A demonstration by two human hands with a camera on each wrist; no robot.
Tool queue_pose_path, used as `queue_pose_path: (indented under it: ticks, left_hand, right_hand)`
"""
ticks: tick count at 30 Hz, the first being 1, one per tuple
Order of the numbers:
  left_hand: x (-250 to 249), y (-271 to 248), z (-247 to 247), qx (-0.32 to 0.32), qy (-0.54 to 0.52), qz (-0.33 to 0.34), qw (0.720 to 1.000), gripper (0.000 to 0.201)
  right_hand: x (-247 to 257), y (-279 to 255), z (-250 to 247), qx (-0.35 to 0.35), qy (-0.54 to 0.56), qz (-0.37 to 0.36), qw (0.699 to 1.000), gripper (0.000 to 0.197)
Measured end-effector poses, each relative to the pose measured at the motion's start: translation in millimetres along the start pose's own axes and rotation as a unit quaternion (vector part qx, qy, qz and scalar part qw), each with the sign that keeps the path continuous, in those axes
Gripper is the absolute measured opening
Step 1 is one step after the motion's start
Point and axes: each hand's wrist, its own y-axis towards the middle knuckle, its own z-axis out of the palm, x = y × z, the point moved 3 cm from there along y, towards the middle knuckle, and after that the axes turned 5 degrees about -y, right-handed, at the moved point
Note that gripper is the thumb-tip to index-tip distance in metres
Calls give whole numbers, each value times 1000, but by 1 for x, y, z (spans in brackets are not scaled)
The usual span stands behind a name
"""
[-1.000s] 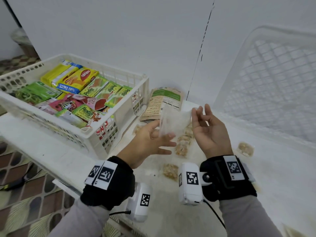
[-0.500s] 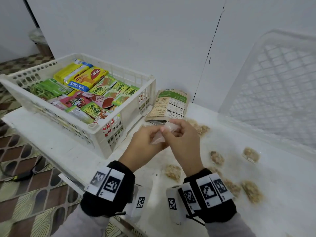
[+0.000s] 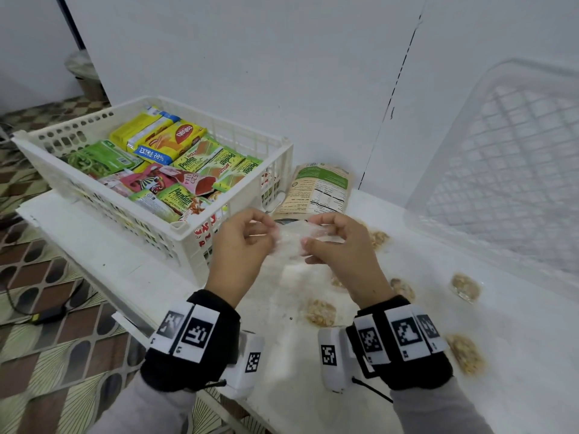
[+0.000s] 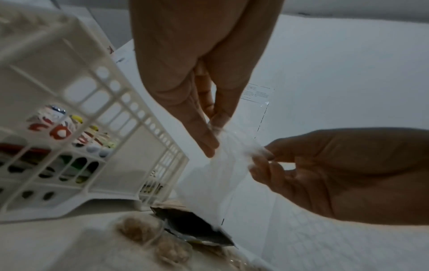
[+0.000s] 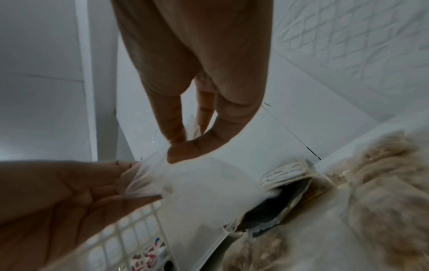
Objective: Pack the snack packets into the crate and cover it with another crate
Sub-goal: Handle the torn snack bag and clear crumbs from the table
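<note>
**Clear Wrapper Held Between Two Hands Beside Packed Crate**

Above the white table [image 3: 94, 255], a thin clear plastic wrapper [image 3: 293, 241] is pinched at its edges by both hands, the left hand [image 3: 242, 249] at one side and the right hand [image 3: 338, 245] at the other, fingers curled with thumb and fingertips closed on the film. Just to the left, the white crate [image 3: 219, 227] is seen filled with colourful snack packets [image 3: 175, 164]. A brown pouch [image 3: 319, 191] is propped against the wall beside it. Small wrapped snack pieces [image 3: 321, 313] are scattered on the table, and a second crate [image 3: 507, 170] is leaned at the right.
</note>
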Motion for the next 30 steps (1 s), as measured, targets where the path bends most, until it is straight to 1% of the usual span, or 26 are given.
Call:
queue_pose_path:
  ticks: [2, 4, 6, 7, 9, 11, 12, 13, 15, 16, 17, 18, 19, 20, 21, 22, 23, 25, 28, 29, 30]
  left_hand:
    - [-3, 0, -3, -11, 30, 29, 999, 23]
    - [-7, -4, 0, 13, 66, 51, 996, 19]
    - [-14, -8, 3, 42, 126, 86, 987, 19]
    - [-17, -9, 3, 42, 164, 109, 979, 21]
    - [-22, -6, 0, 18, 239, 142, 961, 25]
    - [-27, 0, -4, -2, 301, 159, 940, 27]
    - [-29, 3, -6, -8, 324, 163, 932, 27]
    - [-30, 6, -9, -15, 340, 166, 925, 29]
    - [-29, 11, -15, -31, 355, 165, 920, 33]
    - [-28, 13, -19, -40, 358, 161, 919, 34]
    - [-28, 14, -23, -49, 360, 159, 918, 35]
    - [-27, 15, -26, -56, 361, 162, 916, 35]
    - [-26, 16, -28, -59, 363, 167, 915, 34]
    - [-25, 16, -29, -58, 366, 171, 913, 34]
    - [-24, 16, -29, -55, 369, 172, 912, 34]
    - [-22, 16, -29, -51, 372, 171, 911, 34]
    - [-21, 16, -28, -47, 373, 167, 911, 35]
    - [-18, 16, -27, -42, 373, 161, 913, 38]
    - [-16, 19, -27, -39, 372, 152, 915, 42]
    - [-15, 20, -27, -37, 369, 150, 917, 42]
    - [-14, 20, -27, -35, 365, 148, 919, 43]
  right_hand:
    - [2, 2, 1, -31, -44, -17, 998, 18]
    - [5, 6, 4, -71, -100, -47, 991, 15]
    - [9, 12, 7, -92, -156, -78, 980, 24]
    - [12, 16, 10, -94, -168, -86, 978, 29]
    - [15, 25, 13, -82, -169, -93, 978, 34]
    - [18, 34, 17, -51, -192, -97, 975, 34]
    - [19, 39, 18, -23, -213, -96, 972, 33]
    - [19, 46, 19, 26, -238, -90, 967, 33]
    - [18, 56, 19, 186, -251, -62, 948, 30]
    - [17, 58, 19, 262, -229, -35, 937, 33]
    - [15, 62, 17, 302, -200, -11, 932, 38]
    - [12, 68, 16, 305, -189, -2, 933, 41]
    - [8, 76, 17, 285, -217, -15, 934, 38]
    - [3, 83, 20, 258, -281, -39, 924, 32]
    - [-3, 89, 26, 238, -366, -60, 898, 29]
    - [-10, 92, 34, 229, -449, -76, 860, 31]
    - [-17, 94, 43, 236, -511, -92, 822, 33]
    - [-32, 92, 62, 278, -573, -125, 761, 37]
    - [-47, 89, 79, 329, -643, -172, 670, 54]
    - [-50, 89, 80, 328, -663, -180, 648, 53]
    - [-52, 89, 80, 319, -675, -181, 640, 48]
